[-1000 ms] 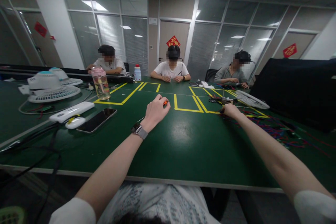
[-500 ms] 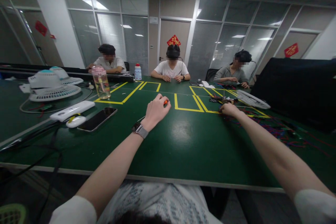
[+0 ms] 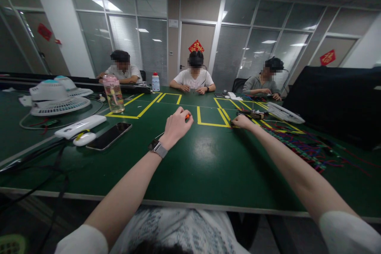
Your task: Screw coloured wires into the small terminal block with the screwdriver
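Observation:
Above the middle of the green table (image 3: 205, 178), my left hand (image 3: 178, 125) is closed around an orange-ended tool (image 3: 187, 117). A thin rod shows behind that hand near the watch; whether it belongs to the tool I cannot tell. My right hand (image 3: 242, 122) is closed in a pinch beside the yellow tape outline (image 3: 212, 125). Something small and dark sticks out at its fingertips, too small to name. Just beyond this hand lies a dark cluster of parts (image 3: 253, 114), and to its right spreads a pile of coloured wires (image 3: 306, 151).
On the left are a phone (image 3: 110, 136), a white mouse (image 3: 85, 139), a white power strip (image 3: 80, 126), a pink-lidded bottle (image 3: 113, 93) and white fans (image 3: 59, 101). A white fan grille (image 3: 285, 112) and a black screen (image 3: 333, 107) stand right. Several people sit opposite.
My right hand has moved left from the dark parts and wires to the yellow tape, with a small dark item at its fingertips. My left hand has hardly moved.

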Tool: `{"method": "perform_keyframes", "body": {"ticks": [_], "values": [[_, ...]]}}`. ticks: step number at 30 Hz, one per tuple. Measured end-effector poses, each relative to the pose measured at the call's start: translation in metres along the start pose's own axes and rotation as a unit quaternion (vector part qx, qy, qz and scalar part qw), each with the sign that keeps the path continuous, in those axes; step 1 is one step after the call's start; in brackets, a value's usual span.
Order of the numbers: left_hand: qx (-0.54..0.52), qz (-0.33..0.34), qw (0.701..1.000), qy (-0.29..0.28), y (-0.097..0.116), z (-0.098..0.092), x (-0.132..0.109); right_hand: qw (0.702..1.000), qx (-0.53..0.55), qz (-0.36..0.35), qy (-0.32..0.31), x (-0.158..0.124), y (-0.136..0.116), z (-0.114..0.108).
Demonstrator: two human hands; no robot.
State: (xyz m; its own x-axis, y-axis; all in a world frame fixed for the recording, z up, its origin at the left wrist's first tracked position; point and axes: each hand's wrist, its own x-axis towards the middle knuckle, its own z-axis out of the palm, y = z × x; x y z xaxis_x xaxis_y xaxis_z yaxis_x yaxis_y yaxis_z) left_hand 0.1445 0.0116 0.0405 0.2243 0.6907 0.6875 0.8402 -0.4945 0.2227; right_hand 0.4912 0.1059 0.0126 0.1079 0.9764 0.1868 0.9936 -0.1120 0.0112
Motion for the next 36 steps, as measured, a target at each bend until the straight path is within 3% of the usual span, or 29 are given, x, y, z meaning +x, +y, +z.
{"method": "perform_keyframes", "body": {"ticks": [6,11,14,17,21,24,27,30,33,36], "values": [[0.004,0.002,1.000,0.002,0.000,0.001,0.000,0.999,0.008,0.040,0.015,-0.002,-0.044,0.006],[-0.012,-0.012,1.000,0.003,0.003,0.000,0.001,0.996,0.030,0.073,0.040,-0.012,-0.064,0.007],[-0.069,-0.026,0.997,0.024,0.004,-0.004,0.003,0.997,0.054,0.025,0.045,-0.027,-0.074,0.006],[-0.185,-0.034,0.980,0.057,0.005,-0.008,0.008,0.992,0.092,-0.074,0.042,-0.054,-0.085,0.005],[-0.395,-0.094,0.911,0.076,0.008,-0.012,0.017,0.961,0.163,-0.218,0.043,-0.104,-0.104,0.008],[-0.559,-0.119,0.819,0.052,0.014,-0.018,0.019,0.873,0.314,-0.368,0.067,-0.138,-0.120,0.010],[-0.658,-0.115,0.744,0.035,0.021,-0.020,0.017,0.828,0.387,-0.403,0.048,-0.160,-0.137,0.012],[-0.713,-0.107,0.692,0.023,0.030,-0.018,0.012,0.805,0.452,-0.385,0.010,-0.166,-0.147,0.012],[-0.731,-0.101,0.675,0.011,0.039,-0.015,0.006,0.796,0.492,-0.350,-0.031,-0.166,-0.150,0.012],[-0.709,-0.071,0.702,-0.014,0.047,-0.014,-0.001,0.808,0.487,-0.327,-0.057,-0.165,-0.149,0.011]]}}
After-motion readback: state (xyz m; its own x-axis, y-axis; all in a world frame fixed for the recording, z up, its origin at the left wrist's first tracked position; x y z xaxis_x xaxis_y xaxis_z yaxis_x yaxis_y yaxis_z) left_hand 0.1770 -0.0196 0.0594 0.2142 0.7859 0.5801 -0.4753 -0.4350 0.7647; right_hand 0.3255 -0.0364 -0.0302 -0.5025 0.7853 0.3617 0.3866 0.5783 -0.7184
